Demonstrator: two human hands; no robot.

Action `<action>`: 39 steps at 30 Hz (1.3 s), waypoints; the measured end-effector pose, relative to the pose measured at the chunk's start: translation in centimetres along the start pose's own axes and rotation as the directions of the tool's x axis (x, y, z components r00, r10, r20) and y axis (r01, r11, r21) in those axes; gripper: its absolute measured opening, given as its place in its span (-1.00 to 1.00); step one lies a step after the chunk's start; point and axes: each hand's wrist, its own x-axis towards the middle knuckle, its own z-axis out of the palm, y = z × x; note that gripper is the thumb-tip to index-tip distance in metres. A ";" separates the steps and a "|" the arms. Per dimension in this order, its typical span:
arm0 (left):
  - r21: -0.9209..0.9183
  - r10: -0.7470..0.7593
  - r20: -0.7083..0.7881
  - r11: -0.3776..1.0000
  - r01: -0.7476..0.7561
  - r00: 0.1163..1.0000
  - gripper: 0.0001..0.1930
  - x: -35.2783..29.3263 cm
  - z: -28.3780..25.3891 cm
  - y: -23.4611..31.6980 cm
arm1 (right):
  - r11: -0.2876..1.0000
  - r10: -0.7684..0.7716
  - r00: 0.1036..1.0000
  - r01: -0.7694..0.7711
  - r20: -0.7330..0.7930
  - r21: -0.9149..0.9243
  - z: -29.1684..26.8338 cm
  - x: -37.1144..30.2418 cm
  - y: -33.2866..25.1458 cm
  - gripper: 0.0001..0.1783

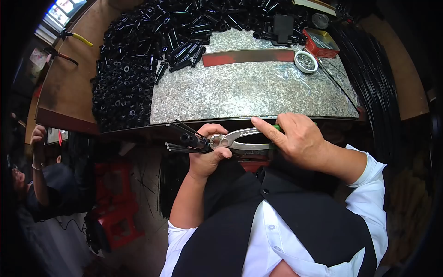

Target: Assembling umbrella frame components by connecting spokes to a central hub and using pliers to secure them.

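In front of my body, just below the table's near edge, my left hand [203, 159] is wrapped round a black tubular part [196, 142] with several thin black rods sticking out to the left. My right hand [297, 136] grips the green handles of a pair of metal pincers [224, 142], its index finger stretched along the upper arm. The jaws meet the right end of the tubular part, close to my left thumb and fingers. What exactly lies between the jaws is too small to make out.
A speckled grey board [221, 94] covers the table's middle, bordered left by heaped black parts [124, 83]. On it are a red strip [249, 57], a white bowl [306, 62] of small metal pieces and a red tin [321, 42]. Long black rods [374, 69] hang at right. Another person [50, 180] sits left.
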 end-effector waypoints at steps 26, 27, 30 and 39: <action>0.314 0.013 0.055 0.949 -0.030 0.998 -0.67 0.1 1.5 1.1 | 0.997 -0.004 0.998 0.009 0.059 -0.083 -1.6 -2.2 -0.7 -0.36; 0.322 0.011 0.039 0.946 -0.023 0.999 -0.67 0.1 1.4 1.1 | 0.999 0.019 0.998 -0.017 0.058 -0.033 -1.3 -2.1 -0.8 -0.36; 0.355 0.033 0.007 0.934 -0.033 0.999 -0.69 0.2 1.3 1.0 | 0.998 0.054 0.998 -0.055 0.029 0.024 -0.2 -1.8 -1.1 -0.36; 0.167 0.103 -0.040 0.981 -0.095 0.994 -0.50 0.5 0.0 -0.3 | 0.971 0.139 0.985 -0.156 0.102 0.181 -0.5 -1.0 0.2 -0.30</action>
